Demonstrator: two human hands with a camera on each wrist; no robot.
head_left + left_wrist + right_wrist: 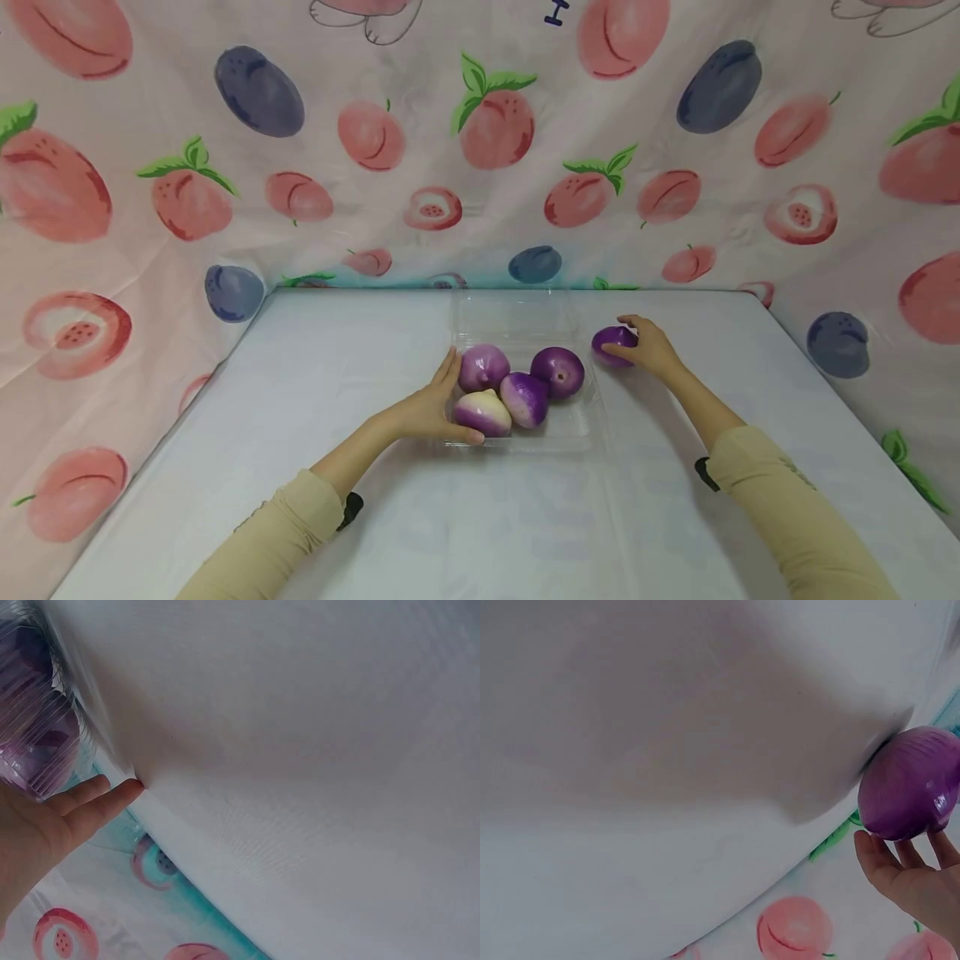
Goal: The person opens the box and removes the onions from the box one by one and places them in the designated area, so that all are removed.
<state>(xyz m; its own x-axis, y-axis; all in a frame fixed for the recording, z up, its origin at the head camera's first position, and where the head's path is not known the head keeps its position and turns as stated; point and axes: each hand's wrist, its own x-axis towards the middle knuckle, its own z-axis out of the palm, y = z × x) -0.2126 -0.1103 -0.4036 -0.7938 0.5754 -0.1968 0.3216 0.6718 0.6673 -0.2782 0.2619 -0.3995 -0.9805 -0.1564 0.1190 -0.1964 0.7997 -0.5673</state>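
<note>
A clear plastic container sits on the table with its lid folded back behind it. In it are a light purple onion, a cream-and-purple onion, a purple onion with a pale base and a dark purple onion. My left hand rests against the container's left side, fingers straight and thumb along the front edge. To the right of the container, my right hand holds another purple onion between thumb and fingers, low over the table; whether it touches the surface I cannot tell.
A white cloth covers the table. Behind it and on both sides hangs a curtain printed with peaches and dark plums. Near each rolled-up sleeve a black wrist device shows.
</note>
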